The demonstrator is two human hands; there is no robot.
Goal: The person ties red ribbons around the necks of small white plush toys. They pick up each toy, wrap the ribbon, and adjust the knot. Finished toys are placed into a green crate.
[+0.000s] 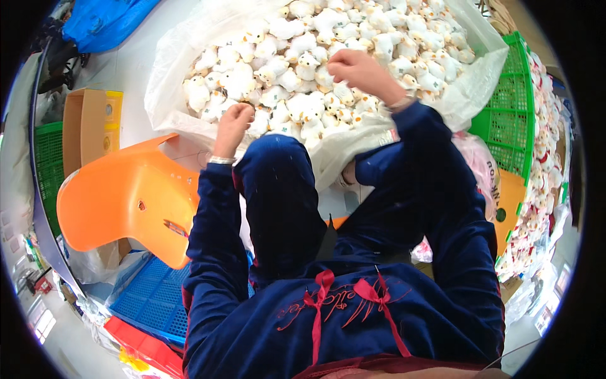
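A large clear plastic bag [165, 82] lies spread wide, full of small white plush toys [290, 81] with orange and yellow parts. My left hand [233, 127] is over the bag's near left part, its fingers pinched together close to the toys. Higher and to the right, my right hand [362, 71] hovers above the pile with thumb and fingers closed. Whatever either hand pinches, if anything, is too small to make out.
An orange plastic chair [120, 196] with a small tool [175, 228] on its seat stands at left. Below it sits a blue crate [151, 297]; behind it are a cardboard box [85, 129] and a yellow box [112, 120]. A green crate [508, 110] borders the bag at right, beside more plush toys [546, 158].
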